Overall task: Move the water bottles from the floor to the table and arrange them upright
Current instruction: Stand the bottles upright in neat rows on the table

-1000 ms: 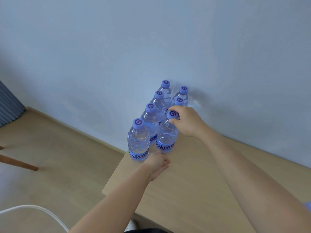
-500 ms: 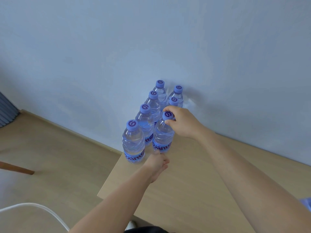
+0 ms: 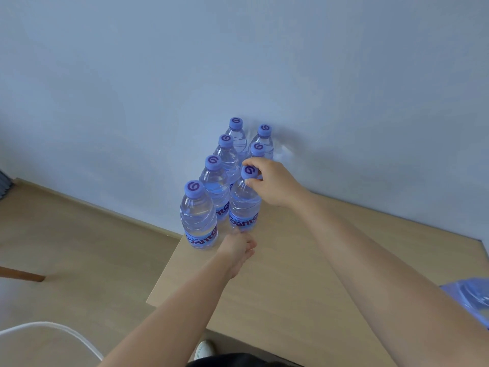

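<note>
Clear plastic on pale matt wood

The water bottles [image 3: 198, 215] are clear, glossy plastic with ribbed walls that catch the light; each has a matt, opaque purple plastic cap [image 3: 194, 188] and a shiny printed film label [image 3: 202, 237]. The counter [image 3: 285, 282] looks like pale wood laminate, smooth and matt, with faint grain. The floor [image 3: 66, 247] is similar light wood-look boarding with a dull sheen. The wall [image 3: 238, 62] behind is painted, matt and even. A crinkled, glossy blue plastic wrap [image 3: 473, 298] lies at the counter's right edge.
</note>
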